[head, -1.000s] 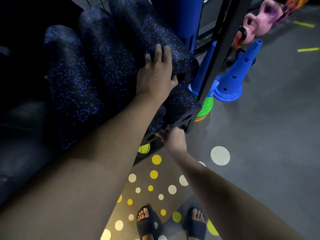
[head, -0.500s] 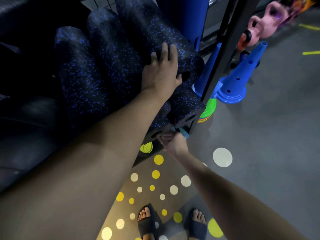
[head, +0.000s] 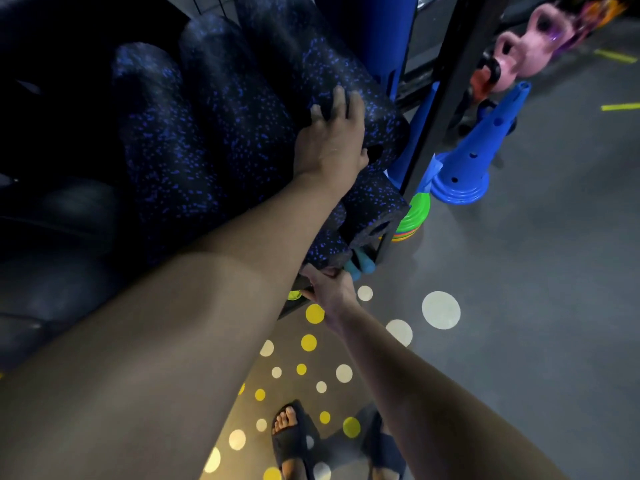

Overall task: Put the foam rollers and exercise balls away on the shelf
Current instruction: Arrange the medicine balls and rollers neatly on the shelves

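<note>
On the shelf (head: 446, 64) in front of you, black foam rollers flecked with blue lay stacked side by side, their ends pointing towards you. Your left hand (head: 330, 140) lay on the top roller (head: 311, 64), the fingers close together and flat along its curve, the thumb down beside the hollow end. It pressed on the roller and did not wrap round it. Just left of that one lay the middle roller (head: 225, 98), and beyond it the left roller (head: 152, 126), both deep in shadow.

Lower down, your right hand (head: 332, 289) reached up from below, and its curled fingers and thumb pinched the near end of the bottom roller (head: 325, 249). Beside it the hollow-ended roller (head: 374, 209) stuck out past the shelf's edge, with something teal (head: 360, 266) just under it, too small to make out.

Right of the shelf's dark upright, a blue cone (head: 478, 147) stood on the grey floor (head: 536, 306), a stack of bright flat discs (head: 414, 216) near its base. Blurred pink kettlebells (head: 530, 53) sat further back. Yellow and white dots marked the floor around your sandalled foot (head: 294, 441).
</note>
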Demonstrator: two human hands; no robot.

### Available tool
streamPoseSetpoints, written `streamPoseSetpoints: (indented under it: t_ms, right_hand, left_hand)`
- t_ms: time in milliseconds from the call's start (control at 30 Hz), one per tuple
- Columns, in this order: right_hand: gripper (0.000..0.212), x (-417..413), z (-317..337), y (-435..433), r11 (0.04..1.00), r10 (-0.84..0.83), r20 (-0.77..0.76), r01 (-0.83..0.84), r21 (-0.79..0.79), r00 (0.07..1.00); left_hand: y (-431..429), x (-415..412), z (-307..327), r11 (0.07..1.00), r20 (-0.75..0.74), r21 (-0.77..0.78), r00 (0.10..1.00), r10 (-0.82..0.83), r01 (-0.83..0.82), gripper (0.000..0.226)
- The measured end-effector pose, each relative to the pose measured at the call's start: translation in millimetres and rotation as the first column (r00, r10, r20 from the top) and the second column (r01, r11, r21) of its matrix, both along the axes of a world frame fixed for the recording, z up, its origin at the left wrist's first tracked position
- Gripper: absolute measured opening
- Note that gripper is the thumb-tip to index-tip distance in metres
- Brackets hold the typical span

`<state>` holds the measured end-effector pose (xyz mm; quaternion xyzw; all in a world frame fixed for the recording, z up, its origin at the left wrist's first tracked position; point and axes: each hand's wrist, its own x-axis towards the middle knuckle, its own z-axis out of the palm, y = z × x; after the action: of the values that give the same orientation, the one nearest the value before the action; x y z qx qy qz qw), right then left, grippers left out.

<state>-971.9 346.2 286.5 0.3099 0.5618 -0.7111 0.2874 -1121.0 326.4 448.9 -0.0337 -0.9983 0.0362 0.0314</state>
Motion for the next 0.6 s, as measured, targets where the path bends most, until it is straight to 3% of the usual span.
streamPoseSetpoints:
  t_ms: [200,300,400,467,533,600]
  right_hand:
    - [0.059,2,-9,5,0.999,0.031,-0.036,-0.030,0.030,0.999]
    - [0.044,23,-6,5,0.991,0.074,-0.058,-0.067,0.113,0.996]
    - [0.042,51,-3,-15,0.974,0.210,0.000,-0.209,0.093,0.978]
    - [0.032,61,6,-37,0.958,0.284,0.027,-0.284,-0.030,0.958]
    - [0.018,60,17,-59,0.967,0.249,0.065,-0.243,-0.078,0.966]
    - [0.033,54,29,-80,0.979,0.195,0.078,-0.189,-0.078,0.978]
  left_hand:
    - [-5,7,4,0.999,0.053,0.042,0.998,-0.025,0.023,0.084]
    - [-35,24,20,0.951,0.062,0.293,0.991,-0.123,0.099,0.077]
    - [-89,67,32,0.870,-0.103,0.465,0.986,-0.129,0.162,0.060]
    - [-123,99,27,0.888,-0.149,0.434,0.985,-0.091,0.148,0.056]
    - [-153,126,16,0.941,-0.107,0.319,0.991,-0.083,0.113,0.064]
    - [-176,145,7,0.976,-0.015,0.200,0.996,-0.083,0.084,0.075]
